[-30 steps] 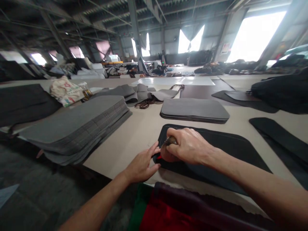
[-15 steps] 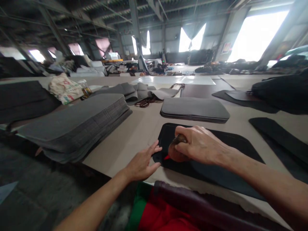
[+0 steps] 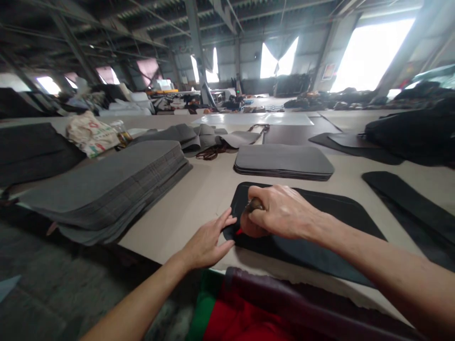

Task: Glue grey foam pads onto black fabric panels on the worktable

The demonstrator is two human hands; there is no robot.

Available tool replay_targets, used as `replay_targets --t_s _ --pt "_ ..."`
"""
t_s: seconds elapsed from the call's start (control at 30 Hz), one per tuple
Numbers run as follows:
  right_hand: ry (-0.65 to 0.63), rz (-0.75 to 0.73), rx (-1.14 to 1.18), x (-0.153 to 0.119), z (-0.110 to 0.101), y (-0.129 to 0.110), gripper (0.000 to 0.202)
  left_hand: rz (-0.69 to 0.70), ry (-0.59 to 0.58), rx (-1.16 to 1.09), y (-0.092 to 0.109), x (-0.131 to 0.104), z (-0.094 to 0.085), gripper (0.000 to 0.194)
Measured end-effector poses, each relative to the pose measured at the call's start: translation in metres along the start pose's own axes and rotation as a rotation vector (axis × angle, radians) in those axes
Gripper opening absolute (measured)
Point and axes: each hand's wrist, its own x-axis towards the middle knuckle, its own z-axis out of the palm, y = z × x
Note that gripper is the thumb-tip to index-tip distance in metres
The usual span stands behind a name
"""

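Brace the left hand point(image 3: 204, 245), open with fingers spread, at the left end of the black panel point(image 3: 344, 204), laid flat on the bench point(image 3: 185, 210). With the right hand point(image 3: 286, 212) clamped around the rounded tool point(image 3: 250, 227), press evenly, clear of those fingertips.

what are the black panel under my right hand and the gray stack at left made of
The black panel looks like smooth leather or imitation leather, judging by its soft sheen. The gray stack could be matte felt or fabric-backed sheets: its top is dull and even.
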Motion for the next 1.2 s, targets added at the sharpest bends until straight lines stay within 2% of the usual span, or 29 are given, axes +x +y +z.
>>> replay_targets --t_s 0.2,0.6,0.9,1.2 --pt "-0.023 0.022 -0.009 -0.005 -0.005 0.004 0.009 0.006 0.004 -0.002 -0.002 0.0 0.001 0.085" --pt "-0.076 0.166 -0.092 -0.046 -0.022 0.047 0.01 0.012 0.007 0.044 -0.005 0.001 0.002 0.085" --pt "-0.085 0.282 -0.074 -0.093 -0.033 0.078 0.01 0.014 -0.007 0.109 -0.007 0.0 0.001 0.077" --pt "-0.119 0.546 -0.116 -0.147 -0.049 0.11 0.016 0.051 0.011 0.182 -0.014 0.002 0.002 0.073"
